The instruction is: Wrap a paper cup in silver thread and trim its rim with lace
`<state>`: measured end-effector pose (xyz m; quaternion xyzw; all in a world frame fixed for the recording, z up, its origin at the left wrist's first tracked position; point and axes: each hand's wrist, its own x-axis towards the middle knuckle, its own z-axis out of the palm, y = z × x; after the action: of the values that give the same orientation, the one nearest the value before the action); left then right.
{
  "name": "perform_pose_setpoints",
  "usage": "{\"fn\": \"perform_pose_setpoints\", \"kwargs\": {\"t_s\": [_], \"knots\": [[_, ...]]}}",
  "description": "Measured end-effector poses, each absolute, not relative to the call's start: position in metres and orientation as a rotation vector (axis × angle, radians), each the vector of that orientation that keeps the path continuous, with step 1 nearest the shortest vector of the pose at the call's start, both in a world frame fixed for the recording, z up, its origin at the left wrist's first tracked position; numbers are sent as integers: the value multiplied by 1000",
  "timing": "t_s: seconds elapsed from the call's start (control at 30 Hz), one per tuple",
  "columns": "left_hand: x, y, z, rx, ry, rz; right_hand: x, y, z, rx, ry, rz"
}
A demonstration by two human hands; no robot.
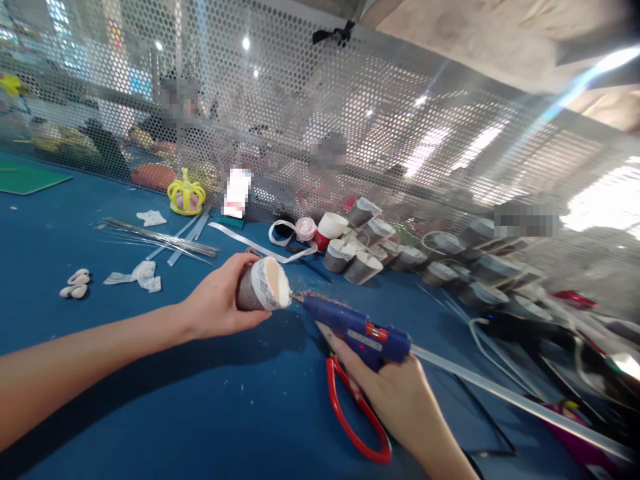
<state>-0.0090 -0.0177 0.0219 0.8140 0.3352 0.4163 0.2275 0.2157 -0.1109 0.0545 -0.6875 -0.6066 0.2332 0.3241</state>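
My left hand [220, 300] is wrapped round a small grey cup [247, 290] with a white lace band at its rim, tilted so its pale opening faces right. My right hand [400, 393] grips a blue hot glue gun [345, 319], a long clear glue stick [480, 383] sticking out of its back. The gun's nozzle meets the cup's rim or stops just short of it; I cannot tell which. Under the gun and my right hand lie red-handled scissors [335, 393], their blades partly hidden.
Several similar grey cups [363, 267] stand at the back right. Thin wires [165, 239], white ribbon [250, 243], lace scraps [145, 275] and a yellow crown-shaped piece [186, 195] lie on the blue table [210, 413]. A perforated metal screen [280, 87] rises behind. Cables crowd the right.
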Motion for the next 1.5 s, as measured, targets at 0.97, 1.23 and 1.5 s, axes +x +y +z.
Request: {"fn": "perform_pose_setpoints", "kwargs": {"t_s": [0.97, 1.23, 1.5], "knots": [[-5, -36, 22, 1760, 480, 917, 207, -104, 37, -1143, -1037, 1474], [-6, -30, 21, 1906, 611, 912, 214, -103, 43, -1563, -1469, 953], [-7, -28, 22, 2024, 653, 865, 215, -108, 48, -1602, -1470, 877]]}}
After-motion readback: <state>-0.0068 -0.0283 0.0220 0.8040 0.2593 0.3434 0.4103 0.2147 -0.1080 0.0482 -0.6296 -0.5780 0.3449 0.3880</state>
